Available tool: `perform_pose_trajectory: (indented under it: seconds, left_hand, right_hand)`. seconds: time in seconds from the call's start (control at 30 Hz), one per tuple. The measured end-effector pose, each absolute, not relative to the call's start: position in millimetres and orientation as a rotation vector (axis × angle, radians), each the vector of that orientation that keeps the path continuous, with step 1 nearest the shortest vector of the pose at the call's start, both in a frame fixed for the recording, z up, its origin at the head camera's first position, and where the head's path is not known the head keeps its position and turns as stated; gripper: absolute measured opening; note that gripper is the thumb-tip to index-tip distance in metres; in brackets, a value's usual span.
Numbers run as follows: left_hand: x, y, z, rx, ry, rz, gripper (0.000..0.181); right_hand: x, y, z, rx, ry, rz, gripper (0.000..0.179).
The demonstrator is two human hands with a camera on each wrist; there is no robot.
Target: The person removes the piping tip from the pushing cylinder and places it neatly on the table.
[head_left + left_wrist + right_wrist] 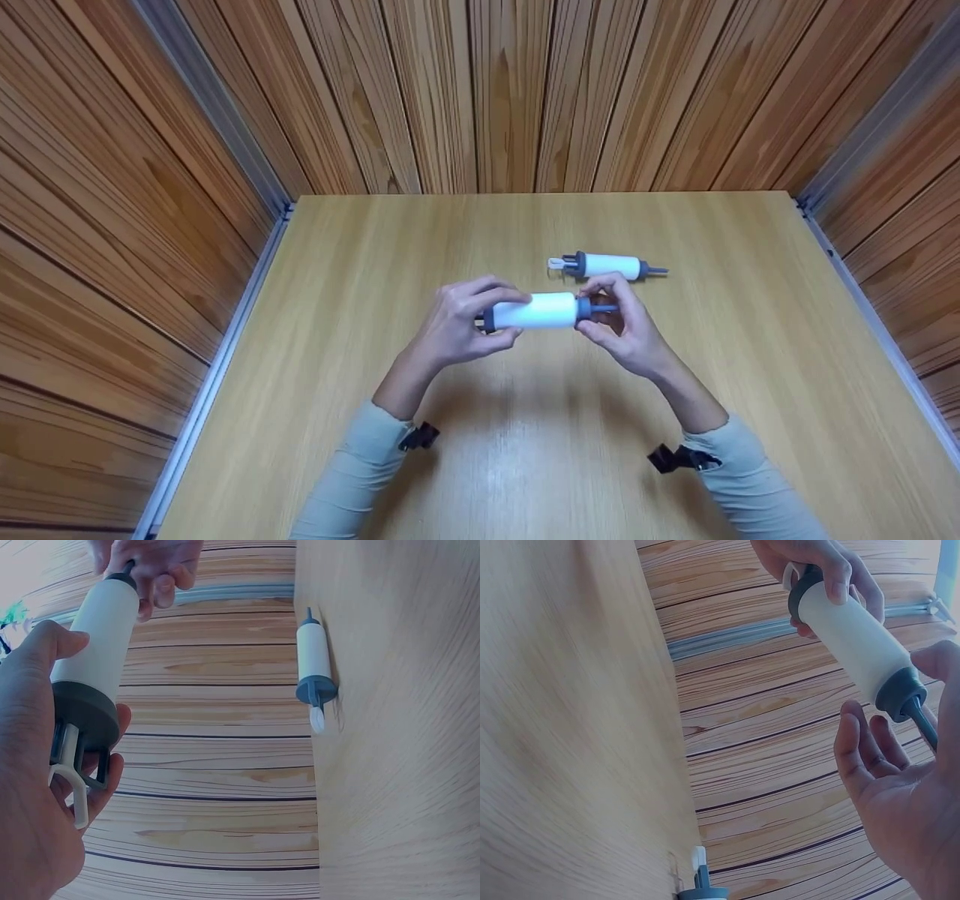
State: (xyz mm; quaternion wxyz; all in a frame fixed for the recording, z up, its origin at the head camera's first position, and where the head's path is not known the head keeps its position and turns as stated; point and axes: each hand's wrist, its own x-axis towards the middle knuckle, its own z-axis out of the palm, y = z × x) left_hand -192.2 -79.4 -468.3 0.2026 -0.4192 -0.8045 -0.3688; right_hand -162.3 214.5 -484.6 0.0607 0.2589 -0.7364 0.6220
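An icing syringe [551, 310] with a white barrel and dark grey ends is held level above the table. My left hand [465, 319] grips the plunger end of the barrel, thumb on one side and fingers on the other. In the left wrist view, a white hooked plunger handle [75, 784] sticks out past the grey collar [86, 712]. With thumb and fingertips, my right hand [626, 330] pinches around the grey nozzle cap [901, 692]; the thin grey nozzle [922, 724] points into the palm.
A second, similar icing syringe [611, 265] lies on the wooden table [360, 247], just beyond the hands, its nozzle to the right. Wood-plank walls [510, 97] with metal rails [225, 360] enclose the table at the back and sides.
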Motion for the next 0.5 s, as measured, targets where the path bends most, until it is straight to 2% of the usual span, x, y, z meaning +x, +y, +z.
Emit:
perform_pose_trajectory:
  seconds: [0.23, 0.5]
  left_hand:
    - [-191.5, -78.5, -467.7, -1.174, -2.264, -1.014, 0.036]
    - [-191.2, -78.8, -468.1, -1.172, -2.27, -1.014, 0.036]
  right_hand:
    - [-162.3, 214.7, -482.2, 0.748, -2.275, 1.888, 0.028]
    - [-163.1, 215.2, -484.5, 0.772, -2.239, 1.916, 0.028]
